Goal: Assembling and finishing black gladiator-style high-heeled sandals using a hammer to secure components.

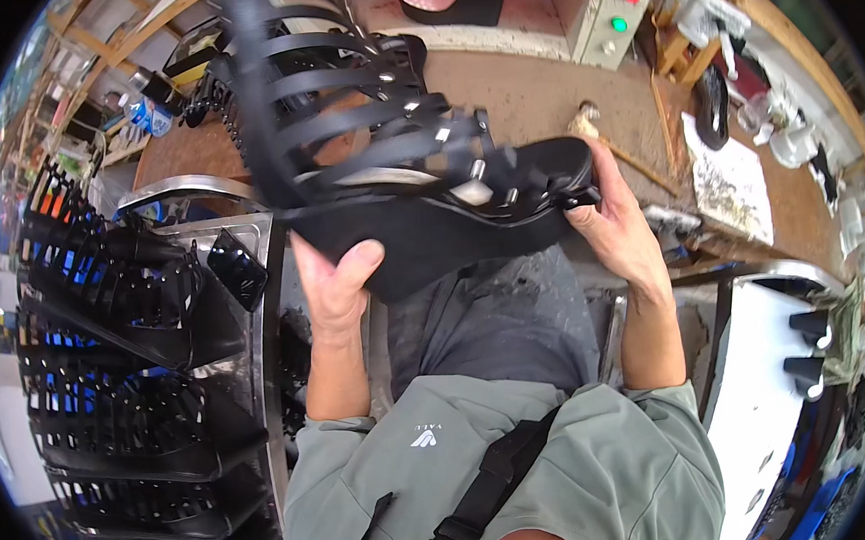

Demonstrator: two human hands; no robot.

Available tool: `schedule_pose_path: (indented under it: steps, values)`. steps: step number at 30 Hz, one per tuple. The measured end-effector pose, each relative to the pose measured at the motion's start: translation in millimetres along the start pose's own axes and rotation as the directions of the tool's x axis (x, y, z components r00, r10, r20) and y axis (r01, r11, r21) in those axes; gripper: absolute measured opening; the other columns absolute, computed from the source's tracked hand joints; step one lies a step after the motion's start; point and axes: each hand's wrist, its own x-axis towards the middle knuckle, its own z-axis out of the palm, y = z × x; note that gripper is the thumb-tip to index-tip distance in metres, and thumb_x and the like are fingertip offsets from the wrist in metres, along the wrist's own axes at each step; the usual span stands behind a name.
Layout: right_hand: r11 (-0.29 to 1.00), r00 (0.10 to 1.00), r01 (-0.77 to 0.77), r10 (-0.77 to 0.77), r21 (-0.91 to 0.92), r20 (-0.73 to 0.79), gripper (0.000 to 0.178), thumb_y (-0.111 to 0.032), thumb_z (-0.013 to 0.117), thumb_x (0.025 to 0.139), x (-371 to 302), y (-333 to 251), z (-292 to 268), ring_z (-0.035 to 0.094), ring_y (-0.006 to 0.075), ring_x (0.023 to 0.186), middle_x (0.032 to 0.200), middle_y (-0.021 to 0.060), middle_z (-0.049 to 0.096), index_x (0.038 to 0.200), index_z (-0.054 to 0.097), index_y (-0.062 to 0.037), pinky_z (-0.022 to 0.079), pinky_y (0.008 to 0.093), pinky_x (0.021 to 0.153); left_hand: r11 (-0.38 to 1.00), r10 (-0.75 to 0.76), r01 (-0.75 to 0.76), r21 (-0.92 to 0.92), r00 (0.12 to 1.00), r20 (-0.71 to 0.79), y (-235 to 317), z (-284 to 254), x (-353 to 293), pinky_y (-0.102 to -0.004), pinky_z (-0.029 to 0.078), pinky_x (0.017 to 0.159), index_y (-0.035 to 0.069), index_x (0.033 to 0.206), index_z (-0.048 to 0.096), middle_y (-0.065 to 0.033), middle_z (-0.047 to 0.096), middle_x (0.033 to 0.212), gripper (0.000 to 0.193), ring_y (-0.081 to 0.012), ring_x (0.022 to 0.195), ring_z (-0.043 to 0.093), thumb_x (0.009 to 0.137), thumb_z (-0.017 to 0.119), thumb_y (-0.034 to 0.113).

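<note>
A black strappy wedge sandal [420, 236] is held in front of me above my lap, its toe to the right and its tall strapped upper standing up. My left hand [336, 287] grips the wedge under the heel, thumb on its near side and fingers hidden behind. My right hand [618, 219] is closed round the toe end, with the thumb near the front edge and the fingers on the far side. Small shiny studs sit on the straps. Past the sandal, a wedge sole [454, 6] with a pink top rests in the opening of a pale machine.
Several similar black sandals [144, 441] fill a metal-edged tray cart at left, beside a glossy black flat object [238, 268]. The brown workbench [510, 89] ahead bears a stained white sheet [732, 179] and a thin wooden stick [646, 167]. A white board [762, 387] is at right.
</note>
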Motion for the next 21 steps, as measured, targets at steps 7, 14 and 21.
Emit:
schedule_pose_path:
  steps: [7,14,21]
  values:
    - [0.934,0.915,0.356,-0.347,0.01,-0.205,0.107,-0.049,0.078,0.069,-19,-12,30,0.045,0.024,0.119,0.13,0.0158,0.041,0.141,0.021,0.0045,0.034,0.0349,0.103,0.797,-0.098,0.088,-0.598,0.995,0.016,-17,-49,-35,-0.0412,0.039,0.104,0.003,0.136,0.04,-0.0137,0.045,0.137,0.069,-0.029,0.121,0.049,0.08,0.072,0.028]
    - [0.82,0.814,0.57,-0.573,-0.056,-0.102,0.136,-0.065,0.08,0.045,-20,6,33,0.044,0.0286,0.123,0.135,0.0201,0.038,0.142,0.015,0.0055,0.035,0.039,0.104,0.967,0.253,-0.252,0.025,0.961,-0.11,-69,-95,-52,-0.043,0.04,0.103,0.002,0.133,0.042,-0.0145,0.052,0.13,0.076,-0.0254,0.116,0.053,0.083,0.06,0.056]
    - [0.77,0.78,0.553,-0.613,-0.318,-0.126,0.137,-0.066,0.079,0.043,-35,1,29,0.045,0.0348,0.121,0.135,0.0259,0.036,0.14,0.014,0.0051,0.034,0.0435,0.104,0.944,0.016,-0.08,-0.319,0.98,-0.197,-56,-70,-34,-0.046,0.04,0.103,0.003,0.133,0.042,-0.0138,0.051,0.131,0.076,-0.0273,0.117,0.053,0.081,0.063,0.054]
